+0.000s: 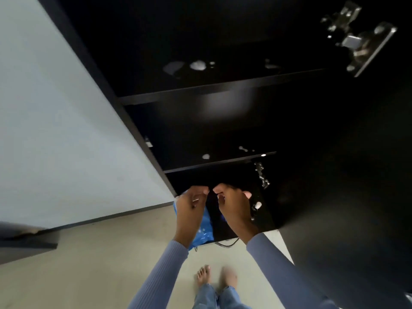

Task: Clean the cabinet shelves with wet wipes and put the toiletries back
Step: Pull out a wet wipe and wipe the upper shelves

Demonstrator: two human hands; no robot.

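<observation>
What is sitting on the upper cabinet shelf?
The upper shelf shows only a few pale smudges or spots on its dark surface; no bottles show. Its back and right side are too dark to see.

Pale wall (55, 121) meets beige floor (93, 264); bare feet (204, 275) below.

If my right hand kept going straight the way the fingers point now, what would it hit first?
Most likely the left hand. The right hand has its curled fingertips aimed across at the left hand's, with only a narrow gap between them. Depth is hard to judge; if it misses, the dark cabinet interior lies behind.
</observation>
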